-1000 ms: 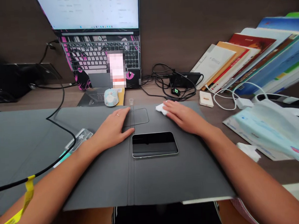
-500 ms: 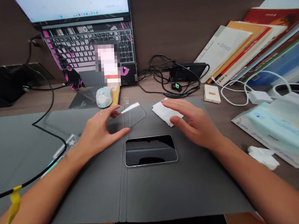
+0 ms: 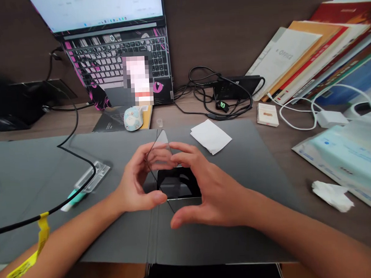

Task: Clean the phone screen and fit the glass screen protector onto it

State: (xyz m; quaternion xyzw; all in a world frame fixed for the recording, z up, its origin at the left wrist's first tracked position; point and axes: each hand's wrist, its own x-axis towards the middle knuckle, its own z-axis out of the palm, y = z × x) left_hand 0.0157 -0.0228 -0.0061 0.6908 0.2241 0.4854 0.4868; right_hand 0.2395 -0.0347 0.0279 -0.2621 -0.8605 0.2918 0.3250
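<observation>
A clear glass screen protector (image 3: 161,139) with a dark edge stands tilted over the phone. My left hand (image 3: 133,180) grips it, thumb on the near edge and fingers behind the pane. My right hand (image 3: 212,183) is curved around the other side, fingertips at the glass's upper edge and thumb by its lower corner. Beneath both hands lies a phone (image 3: 186,189), dark screen up, on the grey desk mat (image 3: 227,245). The right hand covers the phone's right end. A folded white paper (image 3: 211,136) rests beyond the right hand.
Behind stands an open laptop (image 3: 108,60) with a patterned mouse (image 3: 133,118) before it. A black cable (image 3: 79,186) crosses on the left near a clear plastic tool (image 3: 92,180). To the right are a crumpled tissue (image 3: 332,195), a wipes pack (image 3: 337,161) and leaning books (image 3: 317,59).
My right hand has moved left and nearer, from the folded paper to the screen protector. My left hand has brought the protector nearer and turned it more upright above the phone.
</observation>
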